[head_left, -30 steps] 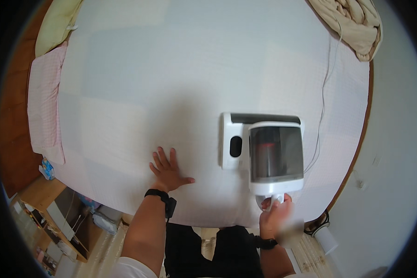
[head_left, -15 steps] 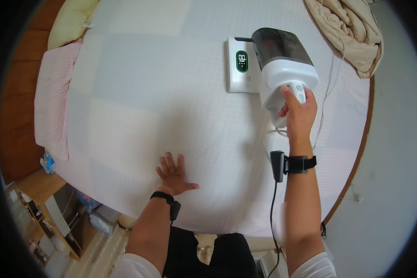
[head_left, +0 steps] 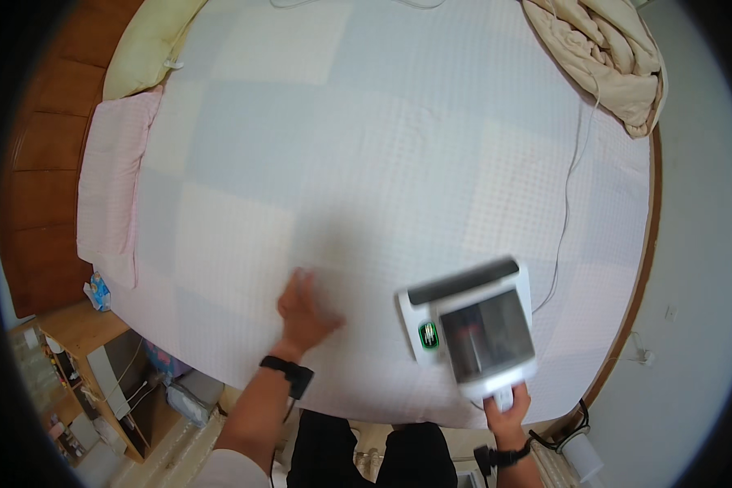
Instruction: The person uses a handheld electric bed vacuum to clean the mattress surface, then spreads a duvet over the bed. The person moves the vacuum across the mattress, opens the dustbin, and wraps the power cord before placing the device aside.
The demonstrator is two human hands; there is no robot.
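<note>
My right hand [head_left: 508, 411] is wrapped round the handle of a white handheld mattress vacuum cleaner [head_left: 522, 286] near the front right of the bed. The vacuum's dark see-through dust bin and its small lit display, ringed in green, face up. It is tilted a little on the bedspread [head_left: 236, 146], smeared by motion. My left hand [head_left: 302, 313] is at the bed's front, left of the vacuum. Its fingers are somewhat blurred, with the thumb apart from them, and it holds nothing. Whether it touches the bedspread I cannot tell.
A white cord [head_left: 567, 203] runs along the bed's right side. A bunched beige quilt [head_left: 598, 49] lies at the far right. On the left are a pink pillow [head_left: 114, 187] and a yellow pillow [head_left: 146, 53]. A wooden cabinet [head_left: 85, 325] stands at the front left.
My right hand has pulled the vacuum cleaner back toward me from the far right, and it has turned slightly. My left hand has shifted little, its fingers less spread.
</note>
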